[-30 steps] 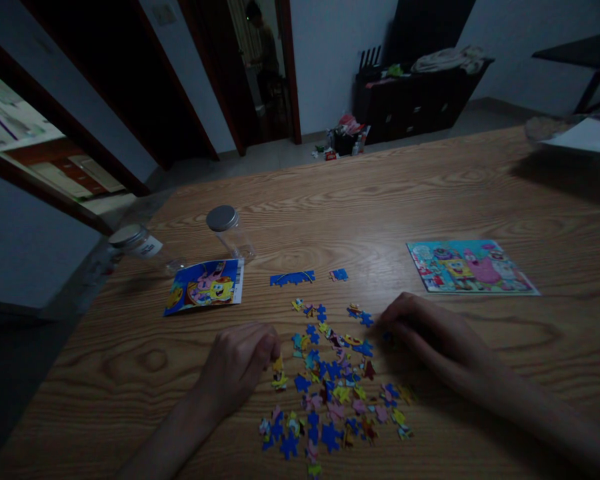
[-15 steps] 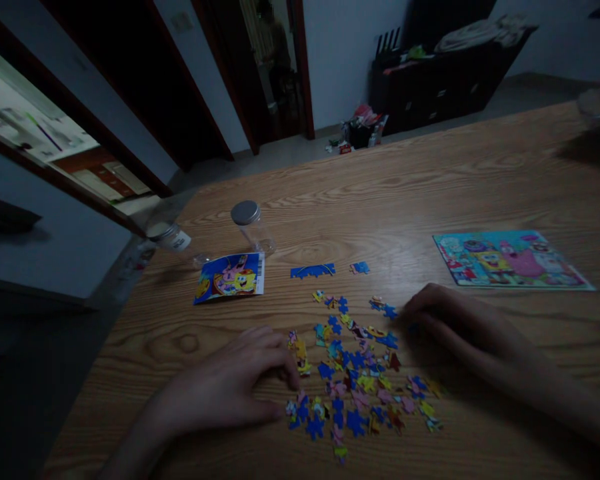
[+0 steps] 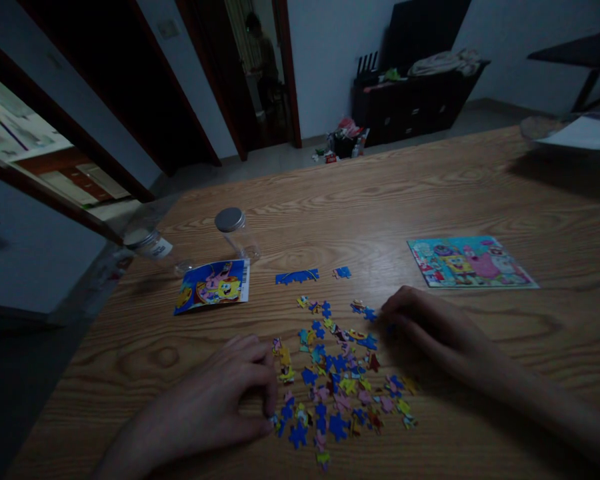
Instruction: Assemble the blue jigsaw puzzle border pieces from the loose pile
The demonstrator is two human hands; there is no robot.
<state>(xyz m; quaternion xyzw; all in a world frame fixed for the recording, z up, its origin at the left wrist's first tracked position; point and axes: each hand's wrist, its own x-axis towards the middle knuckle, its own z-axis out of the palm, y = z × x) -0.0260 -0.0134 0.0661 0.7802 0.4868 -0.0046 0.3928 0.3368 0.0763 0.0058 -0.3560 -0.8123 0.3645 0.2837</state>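
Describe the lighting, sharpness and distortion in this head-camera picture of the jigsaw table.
Head view: dim, underexposed; a pale sheen on the table beyond the loose puzzle pieces; soft shadow under the right hand; the left hand murky; door frames lean outward, wide-lens distortion; the jar at the table's left edge looks smeared.

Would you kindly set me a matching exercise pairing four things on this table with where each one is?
Things:
1 upright jar
2 joined blue strip
3 left hand
4 finished puzzle

Places:
A beyond the right hand, away from the pile
B just behind the cartoon card
C at the pile's left edge
D lying just beyond the pile

Pairs: 1-B; 2-D; 3-C; 4-A
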